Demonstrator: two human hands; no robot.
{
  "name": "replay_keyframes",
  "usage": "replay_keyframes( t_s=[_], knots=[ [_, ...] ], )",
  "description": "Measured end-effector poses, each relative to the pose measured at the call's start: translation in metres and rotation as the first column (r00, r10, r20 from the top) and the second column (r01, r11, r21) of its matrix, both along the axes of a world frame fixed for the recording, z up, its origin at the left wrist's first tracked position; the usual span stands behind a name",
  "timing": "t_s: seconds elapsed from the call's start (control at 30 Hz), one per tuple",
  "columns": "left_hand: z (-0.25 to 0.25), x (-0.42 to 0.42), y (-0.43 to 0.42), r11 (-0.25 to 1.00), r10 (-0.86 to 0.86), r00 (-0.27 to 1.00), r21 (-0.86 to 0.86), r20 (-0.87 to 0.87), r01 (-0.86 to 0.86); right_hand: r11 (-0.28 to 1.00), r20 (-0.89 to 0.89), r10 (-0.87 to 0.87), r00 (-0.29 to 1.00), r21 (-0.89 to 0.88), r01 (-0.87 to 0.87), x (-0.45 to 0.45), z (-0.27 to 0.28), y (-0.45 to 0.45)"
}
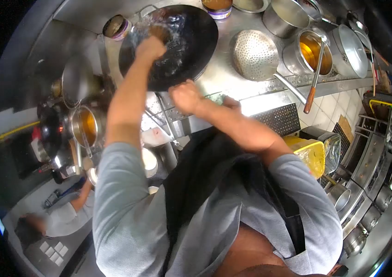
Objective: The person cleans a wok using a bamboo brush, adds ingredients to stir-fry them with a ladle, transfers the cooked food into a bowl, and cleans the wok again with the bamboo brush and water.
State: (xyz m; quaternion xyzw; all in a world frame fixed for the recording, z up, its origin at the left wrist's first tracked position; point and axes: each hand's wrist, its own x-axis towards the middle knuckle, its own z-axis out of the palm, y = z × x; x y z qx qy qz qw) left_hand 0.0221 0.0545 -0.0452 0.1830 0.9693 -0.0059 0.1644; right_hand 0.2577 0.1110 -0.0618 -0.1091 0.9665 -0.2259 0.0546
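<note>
A large black wok sits on the steel stove top, its inside wet with whitish streaks of liquid. My left hand reaches down into it, closed round a brown thing too blurred to name, near the far left wall. At the wok's near edge my right hand is closed in a fist, gripping the rim or a handle there; its fingers hide which. A wire loop handle stands out from the far rim.
Right of the wok lies a perforated strainer with a long handle. Beyond it stand a steel pot and a pot of amber liquid with a ladle. Open cans flank the wok. Another person works at lower left.
</note>
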Motion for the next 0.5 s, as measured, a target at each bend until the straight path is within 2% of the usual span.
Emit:
replay_keyframes(
  t_s=[0.03,0.07,0.1,0.13,0.2,0.27,0.33,0.4,0.47,0.5],
  knots=[
    [0.003,0.009,0.008,0.998,-0.034,0.992,0.047,0.120,0.028,1.000,-0.030,-0.008,1.000,-0.013,0.008,0.004,-0.003,-0.001],
    [-0.020,0.018,0.007,0.995,-0.061,0.997,0.071,-0.043,0.064,1.000,-0.069,-0.013,0.998,-0.021,0.012,0.003,-0.006,0.002],
    [-0.034,0.028,0.002,0.992,-0.052,0.995,0.123,0.086,0.041,1.000,-0.107,-0.018,0.994,-0.027,0.016,0.003,-0.008,0.005],
    [0.003,0.060,0.003,0.994,-0.093,0.982,0.063,0.165,0.083,1.000,-0.103,-0.016,0.995,-0.028,0.013,0.004,-0.007,0.005],
    [0.037,0.103,-0.022,0.956,-0.292,0.945,0.014,0.145,0.293,0.999,-0.091,-0.020,0.996,-0.034,0.017,0.004,-0.005,0.005],
    [0.051,0.111,-0.053,0.890,-0.366,0.909,-0.210,0.200,0.405,0.999,-0.079,-0.042,0.996,-0.025,0.040,0.001,-0.009,0.000],
    [0.041,0.076,-0.073,0.846,-0.265,0.949,-0.431,0.173,0.314,0.998,-0.062,-0.054,0.997,-0.029,0.052,0.002,-0.009,-0.001],
    [0.004,0.008,-0.076,0.924,-0.129,0.991,-0.359,0.035,0.133,0.998,-0.054,-0.050,0.997,-0.050,0.048,0.003,-0.002,0.001],
    [-0.006,-0.012,-0.042,0.982,-0.144,0.985,-0.139,-0.095,0.130,0.997,-0.103,-0.064,0.993,-0.050,0.059,0.004,-0.005,0.001],
    [-0.011,-0.004,-0.023,0.998,-0.056,0.991,-0.016,-0.119,0.055,0.997,-0.126,-0.072,0.989,-0.051,0.066,0.005,-0.007,0.002]
  ],
)
